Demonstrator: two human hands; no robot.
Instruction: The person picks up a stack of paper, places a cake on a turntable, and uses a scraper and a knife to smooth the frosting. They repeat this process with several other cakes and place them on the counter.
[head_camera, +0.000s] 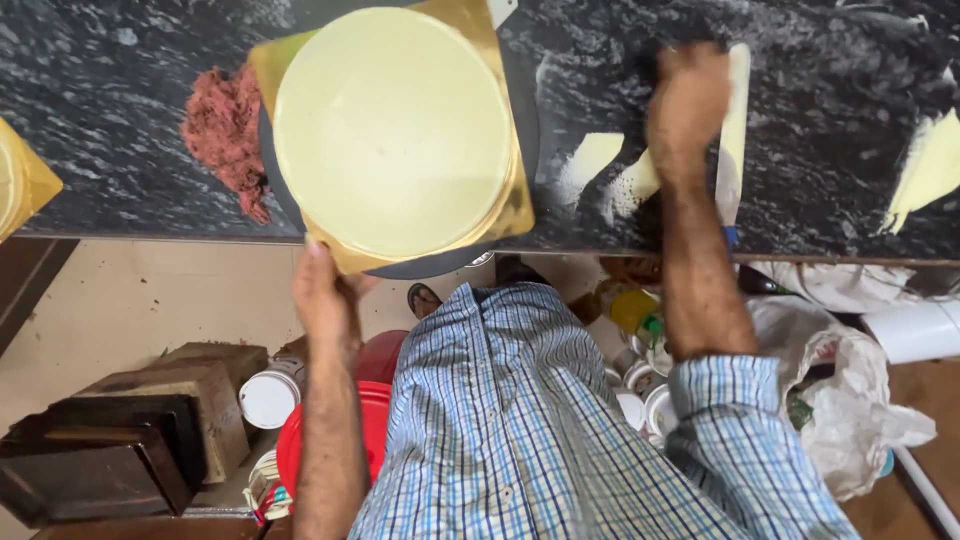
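At the bench's near edge, the left hand (322, 290) touches the rim of the gold board (480, 215) under a round cream-iced cake (392, 130); how far its grip is closed cannot be told. Further along, the right hand (686, 100) has its grip closed on a long cream-smeared spatula (733, 130) lying on the dark bench (820, 120). A heap of red crumbs (225, 135) lies just beside the board.
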